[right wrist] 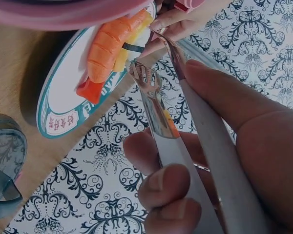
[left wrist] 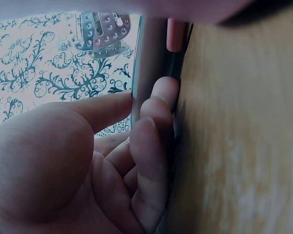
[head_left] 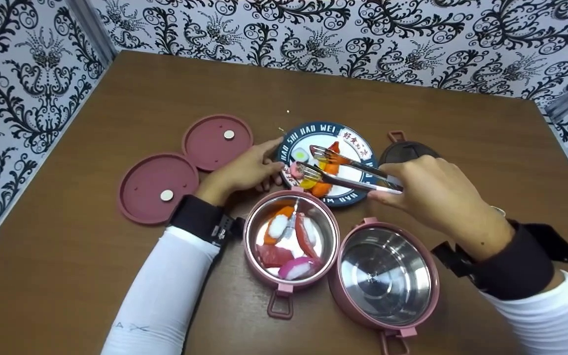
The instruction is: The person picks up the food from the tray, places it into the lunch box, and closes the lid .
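My right hand (head_left: 434,197) grips metal tongs (head_left: 350,184) with pale handles. The tongs' slotted tips are spread apart over the food on a round blue-rimmed plate (head_left: 355,176). On that plate lie an orange shrimp-like sushi piece (right wrist: 105,53), a boiled egg slice (head_left: 300,155), a pink round piece (head_left: 296,170) and something yellow. My left hand (head_left: 249,170) holds the plate's left edge, thumb on the upper side and fingers curled below, as the left wrist view shows. Whether the tongs touch any food I cannot tell.
Nearest me stand two pink steel-lined pots: the left pot (head_left: 333,241) holds several toy food pieces, the right pot (head_left: 434,281) shows its bare bottom. Two pink lids (head_left: 141,182) lie at the left. Behind my right hand is a dark round object (head_left: 407,149), partly hidden.
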`<state>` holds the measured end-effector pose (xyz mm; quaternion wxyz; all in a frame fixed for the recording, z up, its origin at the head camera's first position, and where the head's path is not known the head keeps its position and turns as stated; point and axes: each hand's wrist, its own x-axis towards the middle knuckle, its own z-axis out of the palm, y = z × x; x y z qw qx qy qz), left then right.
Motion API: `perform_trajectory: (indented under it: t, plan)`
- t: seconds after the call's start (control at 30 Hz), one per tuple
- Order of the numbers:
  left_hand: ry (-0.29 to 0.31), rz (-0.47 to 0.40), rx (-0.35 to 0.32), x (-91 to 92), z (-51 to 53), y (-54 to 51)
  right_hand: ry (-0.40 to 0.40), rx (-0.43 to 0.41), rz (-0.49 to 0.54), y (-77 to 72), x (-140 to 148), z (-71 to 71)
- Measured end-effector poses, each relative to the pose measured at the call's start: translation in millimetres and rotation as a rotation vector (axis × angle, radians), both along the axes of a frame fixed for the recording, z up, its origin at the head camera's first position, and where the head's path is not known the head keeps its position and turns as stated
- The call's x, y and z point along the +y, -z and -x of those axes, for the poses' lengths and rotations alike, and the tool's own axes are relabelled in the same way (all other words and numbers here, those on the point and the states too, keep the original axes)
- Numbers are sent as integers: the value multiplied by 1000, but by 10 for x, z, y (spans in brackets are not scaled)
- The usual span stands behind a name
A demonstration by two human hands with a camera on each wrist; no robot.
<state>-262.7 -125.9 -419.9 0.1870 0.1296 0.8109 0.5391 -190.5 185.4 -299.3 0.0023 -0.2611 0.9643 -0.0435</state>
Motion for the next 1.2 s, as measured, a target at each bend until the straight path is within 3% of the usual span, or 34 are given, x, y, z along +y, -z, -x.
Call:
perform_trajectory:
  t: [0.63, 0.93, 1.2]
  plan:
    - [-7, 14, -4, -6, -7, -6, 6, 53, 93, 161, 110, -60]
    - [3, 34, 8, -16, -4, -14, -57, 209, 184, 214, 260, -164]
    - [4, 41, 15, -11, -7, -15, -74, 319, 249, 201, 443, -353]
